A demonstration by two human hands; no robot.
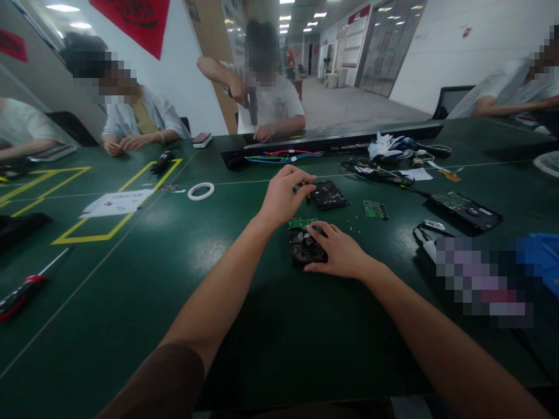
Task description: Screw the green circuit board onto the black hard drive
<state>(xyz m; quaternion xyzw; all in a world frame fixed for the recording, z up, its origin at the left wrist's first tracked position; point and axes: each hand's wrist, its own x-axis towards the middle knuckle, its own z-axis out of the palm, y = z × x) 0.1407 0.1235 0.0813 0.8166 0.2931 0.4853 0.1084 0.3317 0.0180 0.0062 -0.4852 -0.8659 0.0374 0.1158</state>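
My left hand (286, 195) is closed, its fingertips pinching a small screwdriver (308, 200) held upright. The screwdriver's tip points down at the green circuit board on a black hard drive (301, 251) lying on the table. The drive's right side is gripped between the thumb and fingers of my right hand (339, 251), which covers part of it. Just beyond sits a second black hard drive (329, 195). Right of that lies a loose green circuit board (375, 209), with several tiny screws (354, 224) scattered nearby.
On the green table (209, 302), another hard drive (465, 210) and a pixelated object (480, 279) lie to the right. White gloves (386, 145) and cables rest farther back. A tape roll (201, 191) and red-black screwdriver (30, 285) are leftward. A co-worker opposite holds a power drill (252, 105).
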